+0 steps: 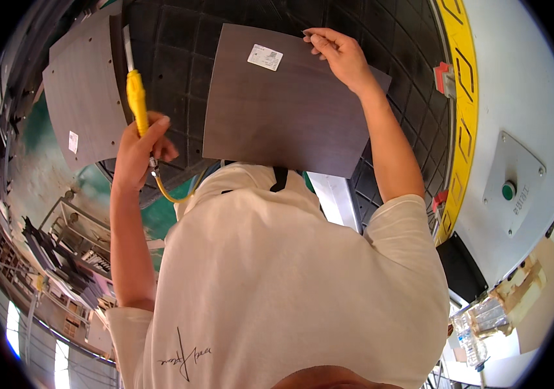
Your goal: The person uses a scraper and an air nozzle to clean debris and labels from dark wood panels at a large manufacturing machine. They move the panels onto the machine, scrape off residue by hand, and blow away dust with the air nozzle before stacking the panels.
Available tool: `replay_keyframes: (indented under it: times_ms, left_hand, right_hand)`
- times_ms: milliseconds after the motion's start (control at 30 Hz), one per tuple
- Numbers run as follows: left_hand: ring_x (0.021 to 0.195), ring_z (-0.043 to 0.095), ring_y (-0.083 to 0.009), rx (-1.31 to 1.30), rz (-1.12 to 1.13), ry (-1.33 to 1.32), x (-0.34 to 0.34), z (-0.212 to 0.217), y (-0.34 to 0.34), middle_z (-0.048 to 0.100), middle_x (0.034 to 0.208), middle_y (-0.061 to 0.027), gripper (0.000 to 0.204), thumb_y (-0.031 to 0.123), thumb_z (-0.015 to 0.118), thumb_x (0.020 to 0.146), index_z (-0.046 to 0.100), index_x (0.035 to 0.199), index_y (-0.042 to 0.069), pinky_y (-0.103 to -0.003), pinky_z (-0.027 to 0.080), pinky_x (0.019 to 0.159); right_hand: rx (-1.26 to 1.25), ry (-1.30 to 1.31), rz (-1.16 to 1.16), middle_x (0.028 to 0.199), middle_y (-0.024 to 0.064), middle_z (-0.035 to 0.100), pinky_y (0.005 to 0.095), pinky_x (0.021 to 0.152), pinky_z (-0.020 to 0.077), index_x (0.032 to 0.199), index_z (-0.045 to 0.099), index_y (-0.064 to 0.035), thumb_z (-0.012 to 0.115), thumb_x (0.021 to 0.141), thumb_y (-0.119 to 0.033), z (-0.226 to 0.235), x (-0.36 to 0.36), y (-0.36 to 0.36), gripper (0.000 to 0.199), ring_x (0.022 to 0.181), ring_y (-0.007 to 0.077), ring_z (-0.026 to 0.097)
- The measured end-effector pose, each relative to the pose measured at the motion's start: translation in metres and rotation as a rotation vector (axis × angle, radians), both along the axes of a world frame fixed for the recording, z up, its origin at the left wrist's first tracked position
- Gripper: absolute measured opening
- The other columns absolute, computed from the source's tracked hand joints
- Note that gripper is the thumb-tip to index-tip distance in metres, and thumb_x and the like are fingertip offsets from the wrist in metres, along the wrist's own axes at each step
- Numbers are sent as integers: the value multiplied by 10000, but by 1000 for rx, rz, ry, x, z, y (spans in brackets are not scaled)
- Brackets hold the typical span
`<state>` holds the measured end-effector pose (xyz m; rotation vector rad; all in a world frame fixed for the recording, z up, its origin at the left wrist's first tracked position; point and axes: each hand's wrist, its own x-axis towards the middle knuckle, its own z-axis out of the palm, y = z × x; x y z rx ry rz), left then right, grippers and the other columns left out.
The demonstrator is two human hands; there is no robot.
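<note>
A yellow-handled air blow gun (pixel 136 97) with a long flat metal nozzle is held upright in my left hand (pixel 137 152), fingers closed round its lower end. A yellow hose (pixel 172 197) runs from its base toward my waist. In front of me lies a dark brown rectangular panel (pixel 283 110) with a white label (pixel 265 57) near its far edge. My right hand (pixel 343 59) is at that panel's far right edge, thumb and fingers pinched together. Whether they grip the edge or something small cannot be made out.
Another brown panel (pixel 85 84), with small holes along its edges, lies to the left. Beneath is a black tiled machine bed (pixel 183 65). Along the right runs a yellow rail (pixel 465 97) with red clamps (pixel 444 79), beside a grey housing with a green button (pixel 508 190).
</note>
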<state>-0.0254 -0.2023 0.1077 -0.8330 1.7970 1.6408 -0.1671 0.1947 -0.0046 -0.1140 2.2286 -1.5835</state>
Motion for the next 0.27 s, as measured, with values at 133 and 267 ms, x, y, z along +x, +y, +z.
replay_keyframes:
  times_ms: [133,267]
  left_hand:
    - [798,707,-197,-150,-93,179,-10,-35,30,709,886,-99,349,298,721,980,648,1171,15,-311,550,696]
    - [960,696,-420,-602,-386,158,-9,-64,45,709,1012,-258,547,388,782,913,637,1265,-5,-458,519,885]
  right_hand:
    - [312,188,247,1041,45,719,326,836,532,1156,765,-71,645,1037,-248,1,-32,-4,244,932,176,677]
    - [343,27,444,1090,53,709,337,911,529,1148,756,-41,671,1014,-255,-10,-60,-9,266,1012,213,686]
